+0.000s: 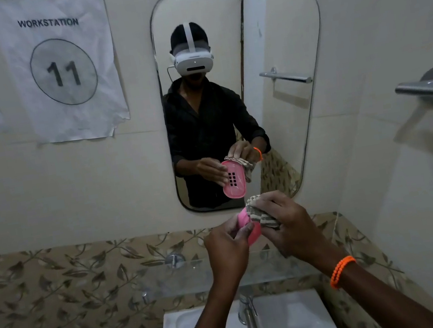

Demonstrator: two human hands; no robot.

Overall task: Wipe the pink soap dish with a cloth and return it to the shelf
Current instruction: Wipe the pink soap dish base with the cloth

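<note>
Pink plastic soap dish point(248, 228) pinched at its edge by left hand point(227, 250), held just above the glass shelf point(198, 273). Right hand point(284, 224) bunched round checked cloth point(260, 215), pressing it on the dish's far end. Likely light, stiff, slick if wet; best gripped by the rims.

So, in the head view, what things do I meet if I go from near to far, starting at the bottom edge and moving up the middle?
Sink → tap → glass shelf → left hand holding the pink soap dish, right hand pressing the cloth on it → mirror.
</note>
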